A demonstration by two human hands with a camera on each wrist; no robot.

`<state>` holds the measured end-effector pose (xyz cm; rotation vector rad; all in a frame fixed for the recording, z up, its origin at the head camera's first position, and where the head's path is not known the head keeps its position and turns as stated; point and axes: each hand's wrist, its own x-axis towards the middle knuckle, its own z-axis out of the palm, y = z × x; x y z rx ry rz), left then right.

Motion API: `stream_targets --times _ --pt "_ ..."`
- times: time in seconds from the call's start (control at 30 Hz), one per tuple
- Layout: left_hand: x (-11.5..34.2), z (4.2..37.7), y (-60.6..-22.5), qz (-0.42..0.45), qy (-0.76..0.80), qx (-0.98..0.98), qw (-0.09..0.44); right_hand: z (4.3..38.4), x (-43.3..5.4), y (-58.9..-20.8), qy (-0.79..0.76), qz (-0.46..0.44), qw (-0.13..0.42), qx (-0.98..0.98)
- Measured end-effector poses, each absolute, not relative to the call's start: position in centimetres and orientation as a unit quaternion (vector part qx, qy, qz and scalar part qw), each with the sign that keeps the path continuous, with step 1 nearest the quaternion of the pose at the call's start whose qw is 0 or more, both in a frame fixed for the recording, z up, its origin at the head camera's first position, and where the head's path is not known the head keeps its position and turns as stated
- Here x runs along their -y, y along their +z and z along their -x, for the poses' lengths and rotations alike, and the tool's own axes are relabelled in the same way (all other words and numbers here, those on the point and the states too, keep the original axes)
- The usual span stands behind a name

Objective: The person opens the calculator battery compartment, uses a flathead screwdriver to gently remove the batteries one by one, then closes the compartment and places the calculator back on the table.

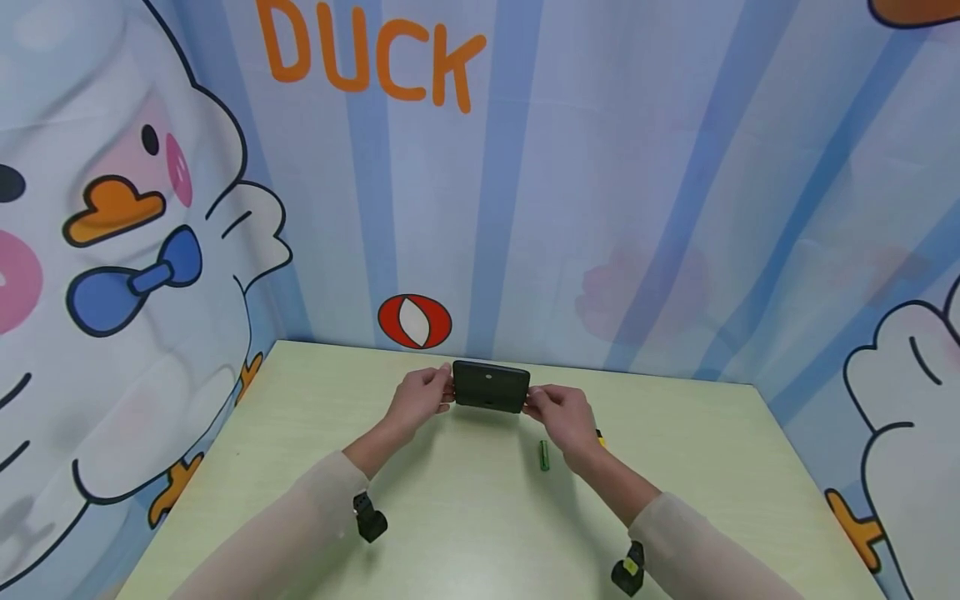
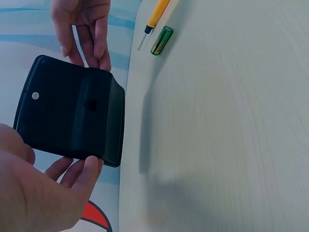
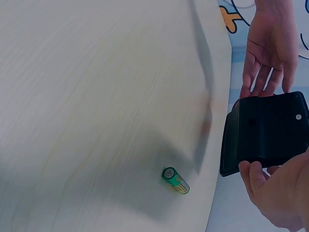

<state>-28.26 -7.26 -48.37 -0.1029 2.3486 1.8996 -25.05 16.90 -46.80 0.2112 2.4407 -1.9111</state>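
A black plastic device [image 1: 491, 387] with rounded corners and a small round sticker is held up above the table's far part. Its kind cannot be told, since the face is turned away; the left wrist view shows a ridged back [image 2: 63, 104]. My left hand [image 1: 418, 400] grips one short end between thumb and fingers. At the opposite end, my right hand [image 1: 561, 417] holds it with thumb and fingertips. Below the right hand a green battery [image 1: 544, 455] lies on the table, also in the right wrist view, its flat end showing [image 3: 175, 181].
A yellow-handled screwdriver [image 2: 157, 14] with a black collar lies past the battery, mostly hidden by the right hand in the head view. The pale wooden table [image 1: 315, 433] ends at a blue striped curtain [image 1: 570, 183] printed with ducks.
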Motion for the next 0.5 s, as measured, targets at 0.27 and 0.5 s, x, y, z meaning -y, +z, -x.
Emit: stream_targets --times 0.27,0.5 --pt "7.51 28.37 -48.37 0.032 0.638 -0.767 0.068 25.19 -17.06 -46.86 -0.627 -0.073 0.024 -0.775" --pt "7.51 28.32 -48.36 0.037 0.641 -0.762 0.077 25.16 -17.02 -46.92 -0.629 -0.075 0.021 -0.774"
